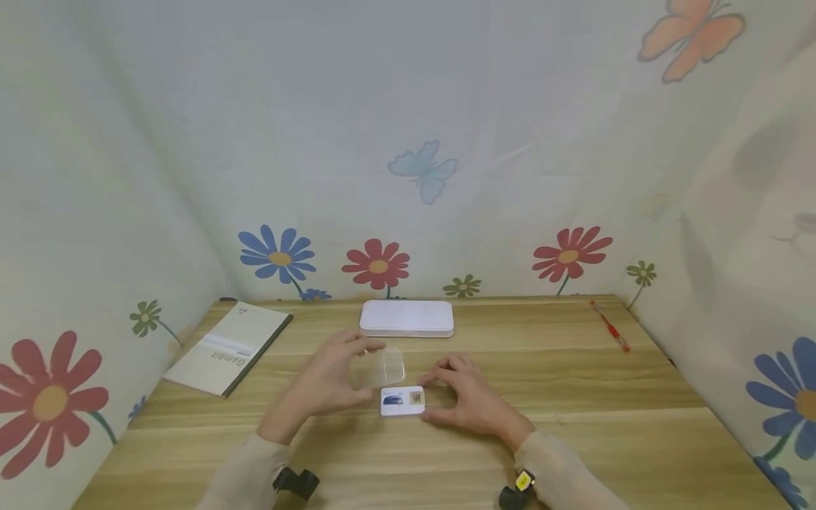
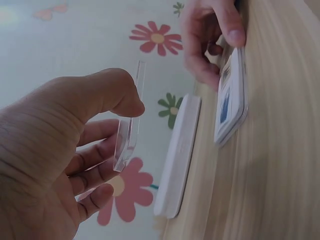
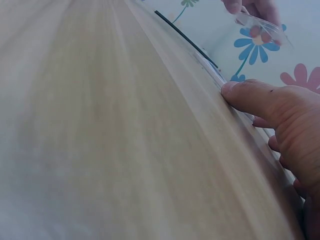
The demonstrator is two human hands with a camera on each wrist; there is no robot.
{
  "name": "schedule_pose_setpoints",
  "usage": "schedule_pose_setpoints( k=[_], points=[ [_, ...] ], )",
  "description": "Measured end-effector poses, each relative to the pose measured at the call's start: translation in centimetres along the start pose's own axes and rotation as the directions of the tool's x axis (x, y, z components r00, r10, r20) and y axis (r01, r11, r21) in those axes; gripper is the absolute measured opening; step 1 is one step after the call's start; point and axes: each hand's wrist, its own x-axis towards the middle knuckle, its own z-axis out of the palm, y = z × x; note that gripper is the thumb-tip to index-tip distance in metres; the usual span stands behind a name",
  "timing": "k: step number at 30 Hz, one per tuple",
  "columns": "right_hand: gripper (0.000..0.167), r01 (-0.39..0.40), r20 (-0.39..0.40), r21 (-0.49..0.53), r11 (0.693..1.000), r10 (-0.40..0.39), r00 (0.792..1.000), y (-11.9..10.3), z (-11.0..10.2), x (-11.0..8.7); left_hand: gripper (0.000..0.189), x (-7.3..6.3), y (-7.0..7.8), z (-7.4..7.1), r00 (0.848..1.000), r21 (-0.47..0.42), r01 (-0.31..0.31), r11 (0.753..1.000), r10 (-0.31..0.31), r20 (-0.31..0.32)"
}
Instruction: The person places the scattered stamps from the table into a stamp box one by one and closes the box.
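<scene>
My left hand (image 1: pixel 326 377) pinches a clear plastic lid (image 1: pixel 394 366) by its edges, thumb on one side and fingers on the other. In the left wrist view the lid (image 2: pixel 140 82) stands tilted, apart from the table. Below and to its right, a small flat white case (image 1: pixel 403 411) lies on the table, its top printed with a blue picture and a brownish patch. My right hand (image 1: pixel 473 401) grips the right end of the case between thumb and fingers. In the right wrist view that hand hides most of the case.
A white oblong box (image 1: pixel 406 316) stands at the table's back edge. A notebook (image 1: pixel 223 347) with a dark spine lies at the left, and a red pen (image 1: pixel 610 327) at the back right. Flower-printed cloth surrounds the wooden table (image 1: pixel 574 382).
</scene>
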Motion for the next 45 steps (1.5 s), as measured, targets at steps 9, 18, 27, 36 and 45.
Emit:
schedule_pose_setpoints(
  k=[9, 18, 27, 36, 45],
  points=[
    [0.049, 0.007, 0.001, 0.001, 1.0, -0.007, 1.0, -0.1, 0.1, 0.2, 0.075, 0.5, 0.6, 2.9, 0.993, -0.046, 0.004, 0.999, 0.002, 0.118],
    [0.053, -0.004, 0.01, 0.02, 1.0, 0.003, 1.0, -0.4, -0.2, 0.1, 0.074, 0.2, 0.3, 4.4, 0.98, -0.082, 0.044, 0.996, -0.028, 0.195],
    [0.051, 0.013, 0.014, 0.01, 1.0, -0.013, 1.0, -0.2, -0.3, 0.1, 0.071, 0.1, 0.1, 5.2, 0.984, -0.07, -0.034, 0.997, 0.046, 0.174],
    [0.056, 0.021, 0.021, -0.002, 1.0, -0.02, 1.0, 0.0, -0.2, 0.0, 0.069, -0.1, -0.1, 5.5, 0.979, -0.052, -0.017, 0.998, 0.027, 0.201],
    [0.055, 0.031, 0.024, 0.009, 0.999, -0.031, 0.999, -0.2, -0.3, -0.1, 0.066, -0.2, -0.2, 5.6, 0.979, -0.098, 0.007, 0.995, 0.013, 0.204]
  ],
)
